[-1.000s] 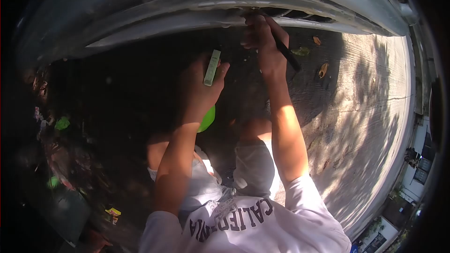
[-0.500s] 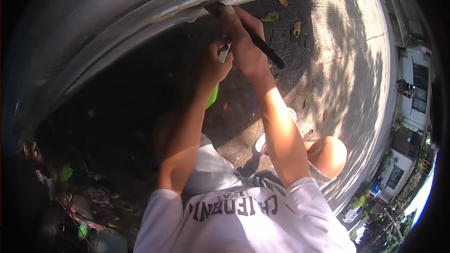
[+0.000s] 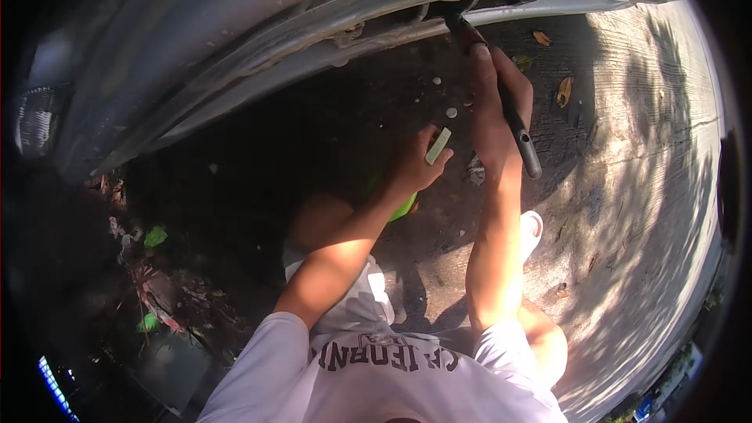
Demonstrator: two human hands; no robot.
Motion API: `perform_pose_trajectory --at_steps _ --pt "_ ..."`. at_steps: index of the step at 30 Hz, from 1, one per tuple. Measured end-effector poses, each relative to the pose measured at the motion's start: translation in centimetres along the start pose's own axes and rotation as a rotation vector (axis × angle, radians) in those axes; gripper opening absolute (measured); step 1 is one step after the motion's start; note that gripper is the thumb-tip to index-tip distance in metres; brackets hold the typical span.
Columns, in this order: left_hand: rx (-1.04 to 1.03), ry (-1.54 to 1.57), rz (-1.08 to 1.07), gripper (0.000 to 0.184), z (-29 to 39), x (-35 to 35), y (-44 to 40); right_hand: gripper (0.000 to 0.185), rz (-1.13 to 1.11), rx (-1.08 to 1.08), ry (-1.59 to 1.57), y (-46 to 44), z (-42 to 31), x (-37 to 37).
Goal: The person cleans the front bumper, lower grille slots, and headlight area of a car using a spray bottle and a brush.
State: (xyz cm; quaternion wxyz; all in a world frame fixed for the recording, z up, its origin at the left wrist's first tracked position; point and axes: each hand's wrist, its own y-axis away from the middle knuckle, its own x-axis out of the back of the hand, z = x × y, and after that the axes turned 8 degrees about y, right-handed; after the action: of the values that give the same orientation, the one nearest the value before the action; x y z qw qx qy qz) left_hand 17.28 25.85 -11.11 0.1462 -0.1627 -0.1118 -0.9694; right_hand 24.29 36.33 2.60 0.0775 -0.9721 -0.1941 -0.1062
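My right hand (image 3: 493,106) is closed around a black-handled brush (image 3: 523,139) with a hole near the handle's end. Its dark head points up at the shadowed gap under a grey metal panel edge (image 3: 337,31), which looks like a vehicle's lower body. Whether the head touches the metal I cannot tell. Lower and to the left, my left hand (image 3: 415,160) grips a small pale rectangular piece (image 3: 439,146), apart from the panel. A bright green object (image 3: 403,207) shows partly below that wrist; the rest of it is hidden.
Rough concrete ground (image 3: 627,188) spreads to the right, partly sunlit. Dry leaves (image 3: 564,92) and small white bits (image 3: 451,113) lie on it near the hands. At lower left there is a heap of leaf litter and debris (image 3: 157,298). My knees and a light sandal (image 3: 532,231) are close below.
My view has shifted, so the scene sits differently in the frame. My hands were close together at the panel edge; now the left hand is lower and apart, while the brush remains near the edge.
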Motion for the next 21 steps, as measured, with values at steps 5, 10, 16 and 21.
perform_pose_trajectory --at_steps 5,10,16,21 --pt "-0.184 -0.027 0.109 0.037 0.5 -3.1 2.8 0.022 -0.029 0.146 -0.118 2.6 1.4 -3.5" --pt "0.526 0.413 -0.156 0.031 1.0 -4.3 9.0 0.033 0.131 0.019 -0.392 0.5 3.5 -1.4" --pt "0.719 0.233 -0.09 0.047 6.3 -2.9 10.4 0.032 -0.104 -0.14 -0.379 -1.5 0.8 0.2" --pt "0.353 0.605 0.389 0.022 9.2 1.4 5.4 0.03 0.154 0.319 -0.063 -2.4 3.2 -4.4"
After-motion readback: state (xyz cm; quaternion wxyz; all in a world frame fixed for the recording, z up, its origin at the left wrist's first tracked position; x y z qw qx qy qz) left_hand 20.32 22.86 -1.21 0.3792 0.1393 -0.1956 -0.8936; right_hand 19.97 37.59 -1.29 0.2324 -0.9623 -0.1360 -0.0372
